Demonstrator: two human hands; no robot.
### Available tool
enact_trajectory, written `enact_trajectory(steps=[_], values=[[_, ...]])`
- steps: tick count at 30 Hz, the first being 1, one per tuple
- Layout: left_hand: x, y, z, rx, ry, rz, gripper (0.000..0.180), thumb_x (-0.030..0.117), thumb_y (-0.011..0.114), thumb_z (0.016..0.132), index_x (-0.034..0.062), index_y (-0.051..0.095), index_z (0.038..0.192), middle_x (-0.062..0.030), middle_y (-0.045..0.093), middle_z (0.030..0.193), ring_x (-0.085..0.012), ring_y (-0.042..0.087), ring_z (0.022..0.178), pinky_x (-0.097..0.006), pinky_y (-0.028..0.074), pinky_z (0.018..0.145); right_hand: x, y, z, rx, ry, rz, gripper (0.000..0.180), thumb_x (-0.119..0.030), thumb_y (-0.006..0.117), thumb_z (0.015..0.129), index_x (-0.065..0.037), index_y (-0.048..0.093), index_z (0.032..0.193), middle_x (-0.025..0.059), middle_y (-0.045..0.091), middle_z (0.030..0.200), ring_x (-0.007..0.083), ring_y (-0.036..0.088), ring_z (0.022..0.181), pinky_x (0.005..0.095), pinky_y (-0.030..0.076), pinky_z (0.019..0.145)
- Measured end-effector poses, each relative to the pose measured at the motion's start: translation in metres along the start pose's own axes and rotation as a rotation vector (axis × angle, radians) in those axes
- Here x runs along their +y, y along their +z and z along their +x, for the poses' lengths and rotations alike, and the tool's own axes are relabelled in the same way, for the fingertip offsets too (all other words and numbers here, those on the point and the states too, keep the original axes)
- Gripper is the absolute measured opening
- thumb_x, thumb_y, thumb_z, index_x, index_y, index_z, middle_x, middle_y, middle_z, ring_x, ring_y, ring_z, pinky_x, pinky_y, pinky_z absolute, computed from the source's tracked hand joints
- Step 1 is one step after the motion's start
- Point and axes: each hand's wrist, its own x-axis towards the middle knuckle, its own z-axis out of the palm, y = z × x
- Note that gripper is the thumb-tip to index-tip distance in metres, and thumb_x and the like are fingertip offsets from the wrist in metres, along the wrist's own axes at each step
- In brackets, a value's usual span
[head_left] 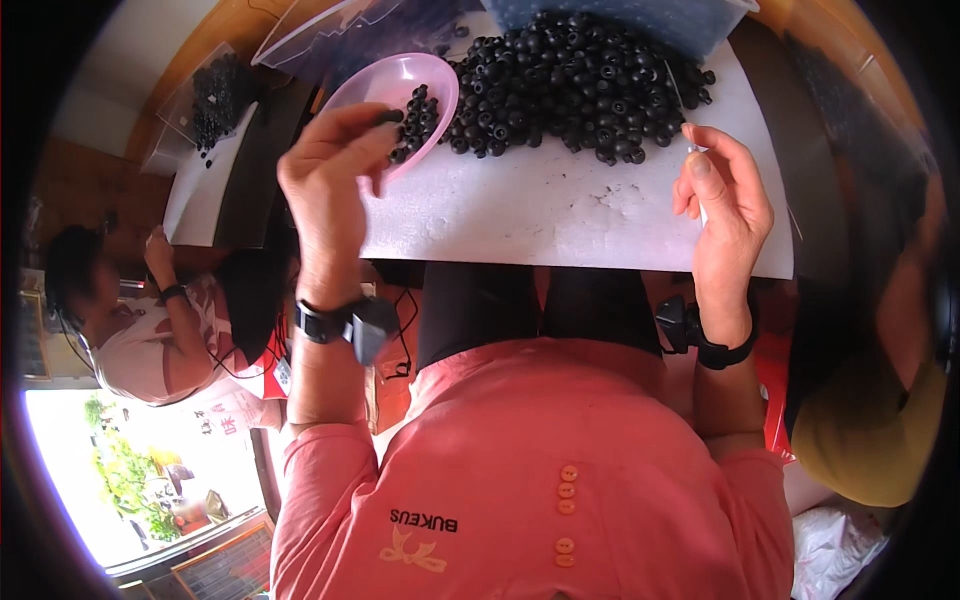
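Note:
My left hand [335, 165] is closed, pinching a small black round piece [391, 116] between thumb and fingertips over the left side of a pink bowl [375, 82]. More of these small black pieces [424, 112] lie inside the bowl. To its right, a big heap of black hollow rounded pieces [570, 85], many with a round opening, spreads over the white tabletop [520, 215]. My right hand [730, 190] is closed round a thin tool [692, 148] with a pale handle. Its slender shaft points up toward the heap's right edge; the tip is hard to make out.
Clear plastic bins [320, 40] stand beyond the bowl and behind the heap. A person [150, 330] sits at the left by another white table [205, 190] with black pieces. Another person [880, 430] is close at the right. A white plastic bag [835, 550] lies lower right.

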Motion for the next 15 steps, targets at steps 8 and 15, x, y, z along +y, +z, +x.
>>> enact_trajectory(steps=[8, 15], values=[[-0.005, 0.041, 0.01, -0.214, 0.538, 0.598, 0.025, 0.0, 0.079, 0.072, 0.0033, 0.073, 0.097, -0.0072, 0.064, 0.09, -0.0187, 0.063, 0.083, -0.03, 0.052, 0.071, 0.005, -0.001, -0.005, -0.009, -0.044, 0.096, 0.024, -0.008, 0.072, 0.092, 0.001, 0.067, 0.113, 0.0015, 0.066, 0.085, 0.0034, 0.047, 0.066, 0.0193, 0.037, 0.058], [-0.015, 0.137, 0.006, -0.354, 0.799, 0.738, 0.023, 0.014, 0.081, 0.074, 0.0009, 0.068, 0.088, -0.0093, 0.06, 0.081, -0.0274, 0.062, 0.071, -0.036, 0.051, 0.064, 0.005, -0.003, -0.004, -0.022, -0.049, 0.105, 0.025, -0.008, 0.072, 0.092, 0.002, 0.066, 0.113, 0.0014, 0.066, 0.085, 0.0035, 0.048, 0.068, 0.0187, 0.038, 0.06]])
